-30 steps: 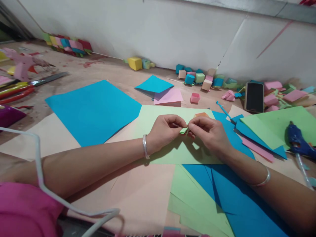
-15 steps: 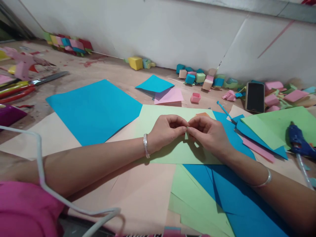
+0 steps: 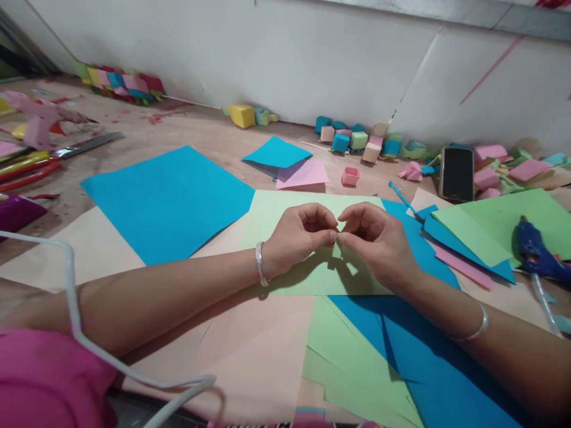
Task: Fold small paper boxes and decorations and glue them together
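A small light green paper piece (image 3: 336, 249) is held over the middle of the work area, mostly hidden by fingers. My left hand (image 3: 307, 229) pinches it between thumb and index finger. My right hand (image 3: 372, 238) meets it from the other side, its thumb against the piece and its curled index finger slightly above, with green showing between them. Both hands hover over a light green paper sheet (image 3: 272, 208), onto which they cast shadows. Left of it lies a large blue sheet (image 3: 169, 205). Beyond the hands sits a small open pink paper box (image 3: 350, 176).
Several small paper cubes (image 3: 341, 142) line the wall. A phone (image 3: 457, 173) leans at the back right, near a blue glue gun (image 3: 530, 244). Scissors (image 3: 84, 145) and a pink glue gun (image 3: 38, 116) lie left. A white cable (image 3: 71, 285) crosses my left arm.
My right index finger has lifted a little from its thumb, and the fingertips of the two hands are slightly farther apart. The view has shifted slightly.
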The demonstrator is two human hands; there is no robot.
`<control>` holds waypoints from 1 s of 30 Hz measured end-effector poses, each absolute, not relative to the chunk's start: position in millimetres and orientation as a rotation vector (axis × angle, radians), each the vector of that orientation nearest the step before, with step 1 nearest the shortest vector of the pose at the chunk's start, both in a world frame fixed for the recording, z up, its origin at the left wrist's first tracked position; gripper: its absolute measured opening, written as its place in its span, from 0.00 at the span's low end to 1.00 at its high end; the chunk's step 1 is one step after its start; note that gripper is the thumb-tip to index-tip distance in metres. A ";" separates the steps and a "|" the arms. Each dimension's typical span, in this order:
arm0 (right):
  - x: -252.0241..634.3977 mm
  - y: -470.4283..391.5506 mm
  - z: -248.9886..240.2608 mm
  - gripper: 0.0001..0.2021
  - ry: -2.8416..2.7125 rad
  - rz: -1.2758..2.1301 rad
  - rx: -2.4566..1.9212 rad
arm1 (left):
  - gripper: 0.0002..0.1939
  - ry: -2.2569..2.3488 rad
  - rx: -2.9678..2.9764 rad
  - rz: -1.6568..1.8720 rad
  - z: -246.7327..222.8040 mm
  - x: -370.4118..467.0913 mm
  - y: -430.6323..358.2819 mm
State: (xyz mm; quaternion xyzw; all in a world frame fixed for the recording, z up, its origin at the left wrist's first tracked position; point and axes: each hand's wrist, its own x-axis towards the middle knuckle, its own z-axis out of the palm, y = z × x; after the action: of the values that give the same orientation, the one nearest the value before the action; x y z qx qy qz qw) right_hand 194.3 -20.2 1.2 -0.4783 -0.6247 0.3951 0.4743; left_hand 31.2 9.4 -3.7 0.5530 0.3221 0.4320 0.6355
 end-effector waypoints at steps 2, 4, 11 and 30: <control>196.2 -16.6 -2.0 0.07 -1.429 1.021 -1.136 | 0.11 0.704 1.162 0.994 -5.2 31.7 11.3; 197.5 -13.1 -5.5 0.08 -1.330 1.087 -1.101 | 0.13 0.680 1.051 0.970 -7.3 32.0 13.5; 197.7 -12.0 -5.8 0.06 -1.451 0.868 -1.167 | 0.14 0.624 0.995 0.861 -9.0 31.4 18.3; 207.6 -9.1 -9.5 0.17 -2.156 -0.130 -0.960 | 0.13 0.618 0.796 0.953 -10.1 30.9 18.6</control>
State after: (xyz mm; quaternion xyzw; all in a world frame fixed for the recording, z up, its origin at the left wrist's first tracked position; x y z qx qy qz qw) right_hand 207.6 -9.1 -9.5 -0.3757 -0.8441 -0.0510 0.3791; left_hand 30.9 18.6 -10.1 0.3668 0.2849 0.4391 0.7690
